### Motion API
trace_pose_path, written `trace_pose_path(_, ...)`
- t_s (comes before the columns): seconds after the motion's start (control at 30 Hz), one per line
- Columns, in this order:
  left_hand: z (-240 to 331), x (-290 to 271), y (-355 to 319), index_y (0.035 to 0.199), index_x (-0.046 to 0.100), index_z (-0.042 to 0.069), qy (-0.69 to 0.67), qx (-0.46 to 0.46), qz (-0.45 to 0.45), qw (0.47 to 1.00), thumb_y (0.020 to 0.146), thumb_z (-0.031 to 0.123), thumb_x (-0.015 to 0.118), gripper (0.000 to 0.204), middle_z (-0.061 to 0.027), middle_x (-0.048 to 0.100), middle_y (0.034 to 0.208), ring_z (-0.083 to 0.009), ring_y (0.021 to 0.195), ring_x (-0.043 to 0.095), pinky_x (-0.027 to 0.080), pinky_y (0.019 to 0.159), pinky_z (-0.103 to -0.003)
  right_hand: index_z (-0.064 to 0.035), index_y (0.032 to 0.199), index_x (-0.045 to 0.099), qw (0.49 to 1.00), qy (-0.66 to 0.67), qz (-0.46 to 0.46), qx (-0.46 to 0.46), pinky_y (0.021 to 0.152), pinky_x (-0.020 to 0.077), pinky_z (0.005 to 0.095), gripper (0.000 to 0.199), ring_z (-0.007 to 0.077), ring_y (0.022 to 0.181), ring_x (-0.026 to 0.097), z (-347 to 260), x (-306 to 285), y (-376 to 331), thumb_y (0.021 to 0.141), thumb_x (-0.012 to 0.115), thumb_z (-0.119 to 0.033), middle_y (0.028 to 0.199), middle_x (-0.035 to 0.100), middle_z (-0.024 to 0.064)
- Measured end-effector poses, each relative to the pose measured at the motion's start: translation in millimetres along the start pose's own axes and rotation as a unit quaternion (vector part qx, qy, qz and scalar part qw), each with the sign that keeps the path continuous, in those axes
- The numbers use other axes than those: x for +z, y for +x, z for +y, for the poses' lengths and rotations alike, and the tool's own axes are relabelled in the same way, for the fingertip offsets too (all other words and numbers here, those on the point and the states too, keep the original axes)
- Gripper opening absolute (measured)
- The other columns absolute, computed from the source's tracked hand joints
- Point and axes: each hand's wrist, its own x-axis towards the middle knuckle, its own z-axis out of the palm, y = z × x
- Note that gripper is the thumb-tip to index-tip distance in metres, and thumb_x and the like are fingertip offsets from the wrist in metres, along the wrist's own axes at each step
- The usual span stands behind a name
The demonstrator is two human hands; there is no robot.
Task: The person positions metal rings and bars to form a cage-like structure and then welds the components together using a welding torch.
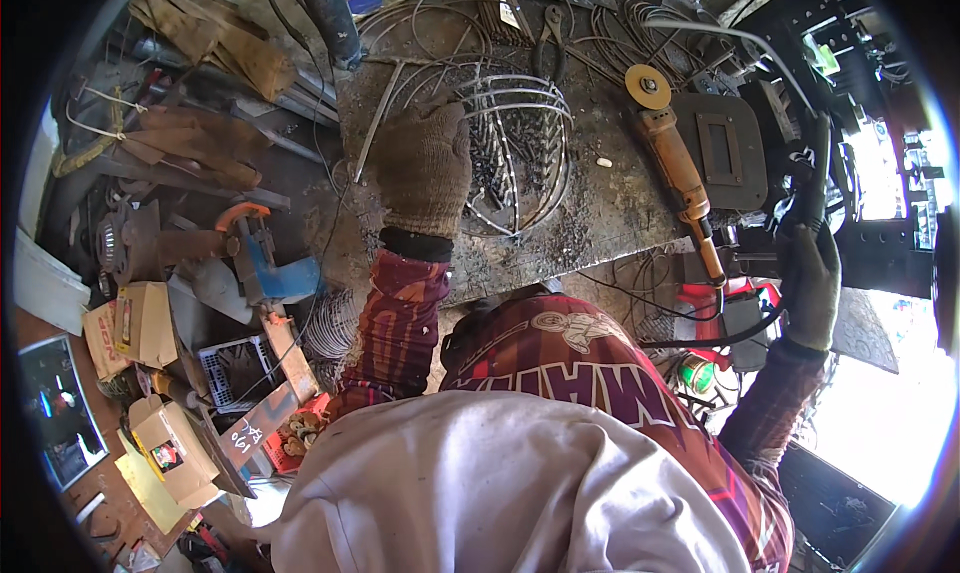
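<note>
My left hand (422, 168), in a worn knit glove, is closed at the left side of a round cage of bent metal wire (517, 106) on the dirty workbench (610, 208). Its fingertips are mostly hidden, but it appears to grip the wire. Out to the right, my gloved right hand (812, 283) is wrapped round a dark welding electrode holder (818, 188). A long thin pale rod (735, 31) reaches from the holder's tip over the bench's far right, and a black cable (690, 344) runs to that hand.
An orange angle grinder (675, 163) lies beside a dark welding mask (735, 153). Pliers (549, 45) and wire coils (610, 38) lie at the back. Left of the bench are a blue-orange clamp-like tool (268, 258), cardboard boxes (170, 448) and a plastic crate (235, 373).
</note>
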Motion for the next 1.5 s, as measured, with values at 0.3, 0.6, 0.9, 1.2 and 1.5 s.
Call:
trace_pose_path(0.3, 1.0, -4.7, 2.3, 0.102, 0.076, 0.012, 0.002, 0.000, -0.004, 1.000, 0.087, 0.020, 0.075, 0.016, -0.0128, 0.076, 0.097, -0.0341, 0.087, 0.072, 0.058, 0.080, -0.043, -0.0048, 0.154, 0.043, 0.997, -0.019, -0.076, -0.023, 0.058, 0.0505, 0.0233, 0.060, 0.0068, 0.071, 0.060, -17.6, 48.3, 14.8, 0.098, 0.061, -0.015, 0.099, 0.063, 0.0027)
trace_pose_path(0.6, 3.6, -5.3, 6.1, 0.098, 0.077, 0.010, -0.042, -0.032, -0.013, 0.999, 0.082, 0.015, 0.079, 0.016, -0.0131, 0.075, 0.099, -0.0335, 0.092, 0.072, 0.058, 0.081, -0.040, -0.0025, 0.157, 0.040, 0.984, -0.142, -0.103, -0.029, 0.058, 0.0458, 0.0224, 0.064, 0.0055, 0.068, 0.056, -33.3, 76.2, 35.7, 0.098, 0.061, -0.015, 0.107, 0.068, 0.0050)
trace_pose_path(0.9, 2.6, -6.4, 8.0, 0.102, 0.075, 0.008, -0.053, -0.020, -0.023, 0.998, 0.085, 0.012, 0.076, 0.017, -0.0141, 0.075, 0.098, -0.0320, 0.086, 0.073, 0.058, 0.077, -0.039, -0.0062, 0.157, 0.041, 0.972, -0.199, -0.124, 0.012, 0.055, 0.0419, 0.0211, 0.063, 0.0037, 0.065, 0.051, -48.4, 81.8, 65.9, 0.098, 0.060, -0.019, 0.097, 0.066, 0.0030)
trace_pose_path(1.2, -1.6, -3.5, 7.7, 0.103, 0.075, 0.007, -0.065, -0.014, -0.035, 0.997, 0.085, 0.007, 0.078, 0.018, -0.0163, 0.074, 0.097, -0.0315, 0.085, 0.074, 0.059, 0.075, -0.038, -0.0086, 0.157, 0.042, 0.963, -0.249, -0.097, -0.009, 0.059, 0.0438, 0.0205, 0.067, 0.0049, 0.068, 0.052, -64.1, 107.2, 69.0, 0.093, 0.059, -0.016, 0.094, 0.061, 0.0006)
trace_pose_path(1.5, 2.7, -5.5, 8.4, 0.097, 0.076, 0.008, -0.041, -0.044, -0.051, 0.997, 0.083, 0.014, 0.077, 0.015, -0.0121, 0.074, 0.097, -0.0327, 0.091, 0.071, 0.056, 0.081, -0.042, -0.0080, 0.158, 0.040, 0.966, -0.231, -0.113, -0.003, 0.061, 0.0438, 0.0211, 0.068, 0.0057, 0.071, 0.053, -57.1, 105.7, 76.1, 0.093, 0.060, -0.016, 0.099, 0.062, 0.0012)
